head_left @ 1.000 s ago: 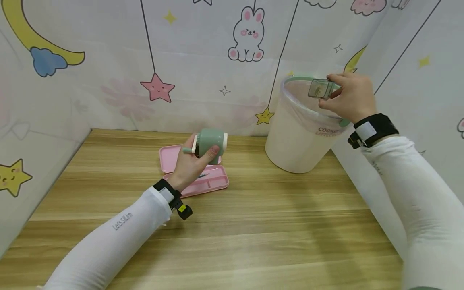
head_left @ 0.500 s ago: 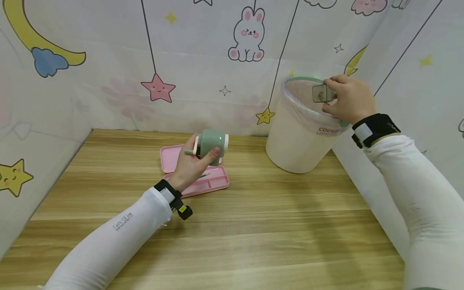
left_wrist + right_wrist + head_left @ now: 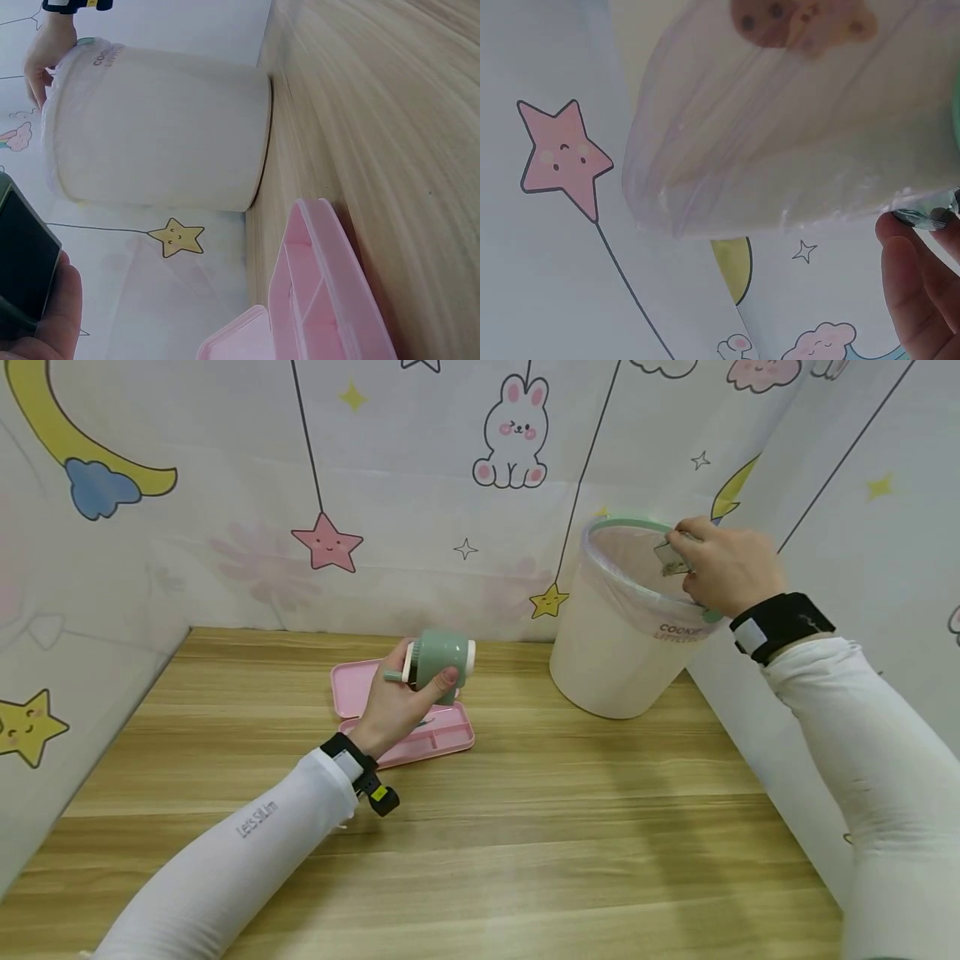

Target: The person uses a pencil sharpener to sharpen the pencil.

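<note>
My left hand [image 3: 392, 703] grips a green crank pencil sharpener [image 3: 442, 653] above the pink pencil case, its small handle pointing left. The sharpener's dark open side [image 3: 24, 259] shows in the left wrist view. Over the mouth of the trash bin [image 3: 618, 647], my right hand [image 3: 731, 567] pinches a small clear shavings drawer [image 3: 670, 558] between thumb and fingers. The drawer is tilted, and some light bits show at its lower side. Only a sliver of the drawer [image 3: 924, 217] appears beside the fingers in the right wrist view.
A pink pencil case [image 3: 442, 739] lies open on the wooden table [image 3: 525, 835], with a thin dark item inside. The bin has a plastic liner [image 3: 600, 556] folded over its rim and stands against the patterned wall [image 3: 420, 468] at the right.
My right hand has turned the shavings drawer further over and shifted it slightly right and down within the bin's mouth. The left hand and sharpener have barely moved.
</note>
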### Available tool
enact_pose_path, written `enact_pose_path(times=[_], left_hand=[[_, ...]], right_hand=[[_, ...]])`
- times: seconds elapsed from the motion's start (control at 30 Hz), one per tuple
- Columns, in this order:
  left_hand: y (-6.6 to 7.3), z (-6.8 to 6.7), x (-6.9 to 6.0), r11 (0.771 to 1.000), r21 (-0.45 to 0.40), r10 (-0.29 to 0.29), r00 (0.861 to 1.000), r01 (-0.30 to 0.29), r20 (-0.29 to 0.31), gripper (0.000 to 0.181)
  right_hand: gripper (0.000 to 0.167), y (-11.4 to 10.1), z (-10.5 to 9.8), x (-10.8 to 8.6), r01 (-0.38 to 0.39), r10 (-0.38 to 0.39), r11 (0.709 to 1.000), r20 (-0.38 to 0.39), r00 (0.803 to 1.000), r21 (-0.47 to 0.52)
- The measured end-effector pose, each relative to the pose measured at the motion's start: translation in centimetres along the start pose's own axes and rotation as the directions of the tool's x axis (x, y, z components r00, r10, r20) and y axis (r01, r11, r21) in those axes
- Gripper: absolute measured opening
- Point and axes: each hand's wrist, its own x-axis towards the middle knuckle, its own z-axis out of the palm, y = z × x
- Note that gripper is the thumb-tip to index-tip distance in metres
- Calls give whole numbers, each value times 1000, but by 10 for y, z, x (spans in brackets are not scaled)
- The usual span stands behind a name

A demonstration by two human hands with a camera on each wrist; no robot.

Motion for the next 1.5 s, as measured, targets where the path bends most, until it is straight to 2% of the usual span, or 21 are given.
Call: enact_pose_path(times=[0.2,0.37,0.53,0.77,0.97,1.5], left_hand=[[-1,0,0,1000,5,8,1000,-8,-2,54],[-1,0,0,1000,14,5,1000,-5,-5,56],[-2,0,0,1000,12,4,1000,-4,-7,56],[-3,0,0,1000,13,5,1000,-5,-11,56],[-4,0,0,1000,18,12,1000,-12,-14,55],[-6,2,-1,999,41,1,1000,-1,-4,53]], right_hand=[[54,-2,-3,2,106,-104,992,33,994,-68],[46,-2,-2,6,234,-230,964,42,972,-125],[36,-2,-3,10,304,-298,934,62,953,-185],[37,-2,-8,13,351,-332,902,113,936,-251],[32,-4,-11,14,373,-351,877,124,928,-302],[30,-6,-13,16,369,-354,862,108,929,-347]])
